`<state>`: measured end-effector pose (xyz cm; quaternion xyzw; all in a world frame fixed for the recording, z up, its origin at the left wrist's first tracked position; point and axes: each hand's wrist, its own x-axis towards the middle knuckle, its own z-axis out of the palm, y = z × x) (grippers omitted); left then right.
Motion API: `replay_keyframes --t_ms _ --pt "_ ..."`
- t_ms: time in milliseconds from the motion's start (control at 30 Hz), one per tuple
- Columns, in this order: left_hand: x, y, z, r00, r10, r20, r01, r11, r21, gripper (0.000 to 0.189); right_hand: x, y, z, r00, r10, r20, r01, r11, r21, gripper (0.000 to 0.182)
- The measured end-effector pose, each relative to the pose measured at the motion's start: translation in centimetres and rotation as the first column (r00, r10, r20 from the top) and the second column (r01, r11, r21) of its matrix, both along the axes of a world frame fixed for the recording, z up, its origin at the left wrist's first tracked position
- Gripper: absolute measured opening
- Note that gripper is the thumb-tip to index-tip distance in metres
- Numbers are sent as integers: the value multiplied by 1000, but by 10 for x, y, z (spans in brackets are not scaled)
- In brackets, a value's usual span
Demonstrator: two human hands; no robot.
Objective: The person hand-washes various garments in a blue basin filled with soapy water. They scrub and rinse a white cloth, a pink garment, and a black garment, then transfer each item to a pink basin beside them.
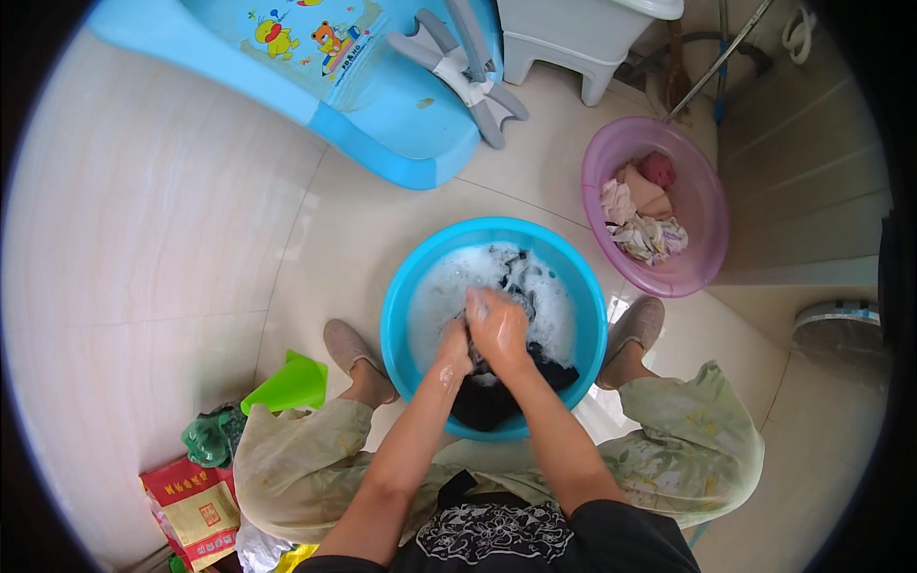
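Note:
Between my feet stands a round blue plastic basin (pixel 400 286) of water covered with white suds (pixel 450 276). Dark wet cloth (pixel 481 405) lies in it, partly under the foam and bunched up at the near side. My left hand (pixel 454 344) and my right hand (pixel 496 322) are pressed together over the middle of the basin, the right one higher and fist-like. A fold of the dark cloth is gripped between them. Foam clings to both hands, and the left fingers are mostly hidden.
A pink plastic basin (pixel 706 251) with crumpled clothes (pixel 648 204) stands at the far right. Ahead are a light blue baby bathtub (pixel 401 136) and a grey plastic stool (pixel 566 43). To the left lie a green plastic scoop (pixel 290 384) and a red-and-gold bag (pixel 197 508).

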<state>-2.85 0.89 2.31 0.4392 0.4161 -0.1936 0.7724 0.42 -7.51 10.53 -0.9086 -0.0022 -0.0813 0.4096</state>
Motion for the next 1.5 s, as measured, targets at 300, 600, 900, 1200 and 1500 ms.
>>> replay_keyframes --t_ms 300,600,900,1200,1500 --pt "10 3 1 723 -684 -99 153 18 988 62 -16 -55 -75 978 -72 -194 -28 882 -470 46" --pt "39 -9 -12 633 -684 -363 597 133 791 52 29 -58 -120 582 43 -812 -360 909 -210 27" --pt "44 38 -26 959 -66 275 147 947 -285 54 -53 18 43 944 285 -165 -231 931 282 39" --pt "-2 -1 19 1000 18 -12 -19 997 -81 43 -39 11 12 987 135 -92 -146 981 -124 21" --pt "8 28 70 990 69 125 -84 990 114 33 5 -94 -20 902 11 -433 177 903 392 27"
